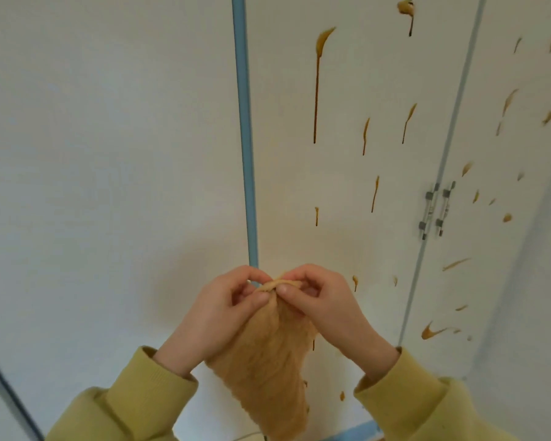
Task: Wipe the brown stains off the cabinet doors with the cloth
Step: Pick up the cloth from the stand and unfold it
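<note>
Tan and fuzzy, the cloth (268, 370) hangs in front of the cabinet, pinched at its top edge by both hands and trailing down between the wrists to the bottom of the view. The left hand (217, 310) grips the bunched top edge between thumb and curled fingers; the right hand (325, 300) pinches the same edge just beside it, so the fingertips of the two hands nearly touch. Both sleeves (134, 396) are mustard yellow. The cloth does not appear pressed against the doors. Brown stains (316, 90) run down the middle door (347, 233) as long thin drips, the longest near its upper left, with shorter ones lower and a blob at the top edge. More stains, short splashes and smears, scatter over the right door (490, 154), with a larger smear (431, 332) near its lower left. Two metal handles (434, 210) sit side by side where these two doors meet. A blue strip (244, 122) runs vertically along the middle door's left edge, and the white panel (109, 154) to its left looks clean.
</note>
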Motion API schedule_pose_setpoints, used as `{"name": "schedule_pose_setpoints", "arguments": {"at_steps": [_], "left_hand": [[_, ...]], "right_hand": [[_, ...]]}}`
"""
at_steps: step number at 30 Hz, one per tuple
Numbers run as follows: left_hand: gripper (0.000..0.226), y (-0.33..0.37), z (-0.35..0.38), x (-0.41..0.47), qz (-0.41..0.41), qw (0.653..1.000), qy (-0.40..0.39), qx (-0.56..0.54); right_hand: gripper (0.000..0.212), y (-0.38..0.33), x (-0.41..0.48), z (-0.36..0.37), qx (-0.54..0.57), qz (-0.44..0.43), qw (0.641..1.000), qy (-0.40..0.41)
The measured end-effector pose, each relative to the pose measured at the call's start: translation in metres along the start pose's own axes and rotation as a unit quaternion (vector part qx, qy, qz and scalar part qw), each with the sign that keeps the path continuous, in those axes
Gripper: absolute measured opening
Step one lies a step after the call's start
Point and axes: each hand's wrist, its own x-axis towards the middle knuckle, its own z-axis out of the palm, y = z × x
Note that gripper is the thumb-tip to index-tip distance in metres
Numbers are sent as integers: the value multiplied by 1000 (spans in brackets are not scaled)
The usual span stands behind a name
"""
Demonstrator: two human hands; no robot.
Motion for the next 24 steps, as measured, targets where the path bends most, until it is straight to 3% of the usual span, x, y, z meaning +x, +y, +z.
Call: {"name": "schedule_pose_setpoints", "arguments": {"at_steps": [1,5,8,13,17,19,22,24], "left_hand": [[7,-1,0,0,5,1000,1,8],[41,-5,0,-3,25,1000,9,9],[48,-6,0,-3,23,1000,12,3],[44,-11,10,-2,-9,999,-12,-41],[14,-18,27,2,-16,998,-7,-53],[17,-23,35,2,-26,996,0,-79],[43,-30,42,-2,-55,993,-8,-105],[36,-33,47,-4,-64,992,-7,-105]], "right_hand": [[10,-2,0,-1,-33,-9,999,6],[19,-23,4,-10,-136,-49,989,17],[9,-45,13,-20,-179,-85,980,25],[5,-92,34,-41,-256,-131,957,-43],[9,-119,46,-49,-322,-189,925,-69],[11,-128,48,-52,-352,-204,910,-80],[11,-132,50,-61,-385,-204,897,-73],[12,-131,49,-68,-395,-196,895,-60]]}}
